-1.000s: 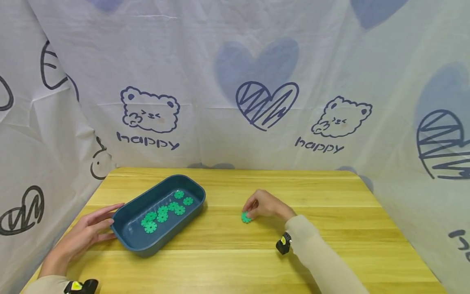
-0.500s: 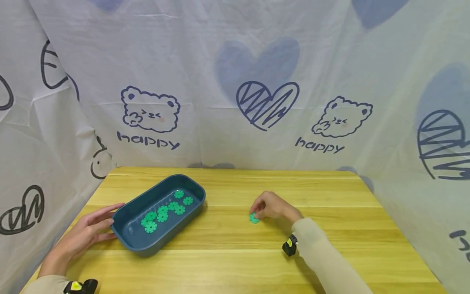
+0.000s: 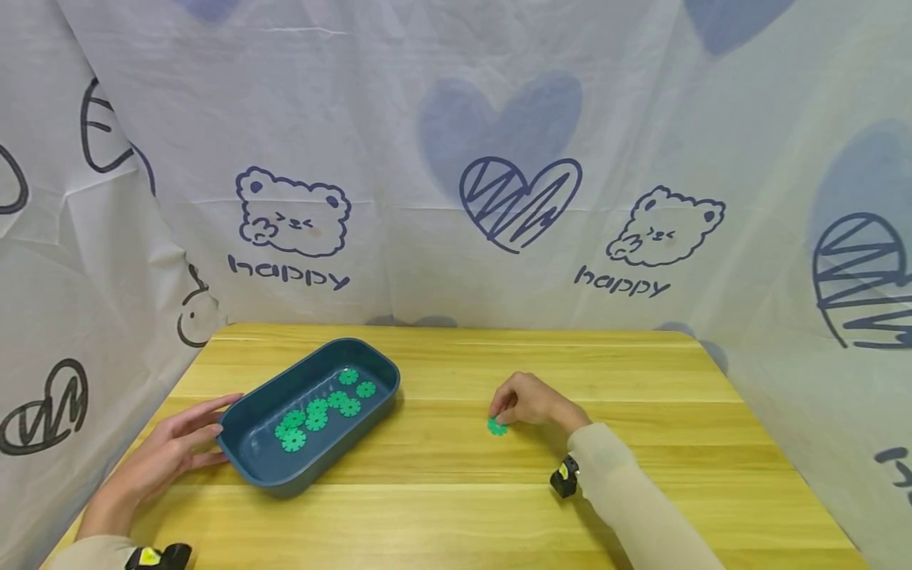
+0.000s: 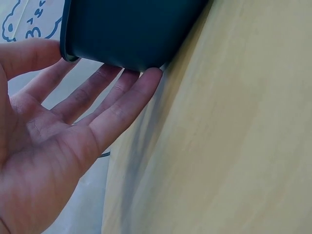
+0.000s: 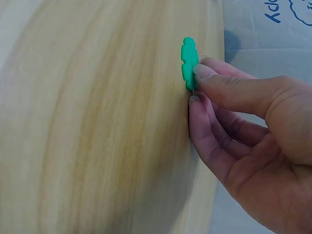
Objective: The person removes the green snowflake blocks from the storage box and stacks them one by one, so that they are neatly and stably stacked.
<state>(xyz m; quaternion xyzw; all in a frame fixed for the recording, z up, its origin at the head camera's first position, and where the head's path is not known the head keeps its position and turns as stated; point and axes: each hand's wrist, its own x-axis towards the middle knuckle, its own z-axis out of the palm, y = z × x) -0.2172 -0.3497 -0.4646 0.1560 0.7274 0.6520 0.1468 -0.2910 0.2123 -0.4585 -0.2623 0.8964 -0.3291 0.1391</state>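
Observation:
In the head view, my right hand (image 3: 530, 400) is low over the table, thumb and fingertips at the near edge of a green notched plastic disc (image 3: 497, 427). The right wrist view shows the thumb on the disc (image 5: 188, 63) and the index fingertip against its edge; the disc looks close to the tabletop. On the left, my left hand (image 3: 167, 450) touches the end of a dark blue rectangular bin (image 3: 309, 475). Its fingers are extended against the outer wall (image 4: 126, 34), thumb by the rim. Several green notched discs (image 3: 317, 419) lie on the bin's floor, some overlapping.
The bin stands at an angle on the left half of a wooden table (image 3: 456, 514). A white printed cloth (image 3: 427, 277) hangs behind the table and along both sides. Each wrist wears a small black camera (image 3: 564, 477).
My right hand has moved a little to the right with the green disc, mostly in the first half second. The left hand and the bin have stayed in place.

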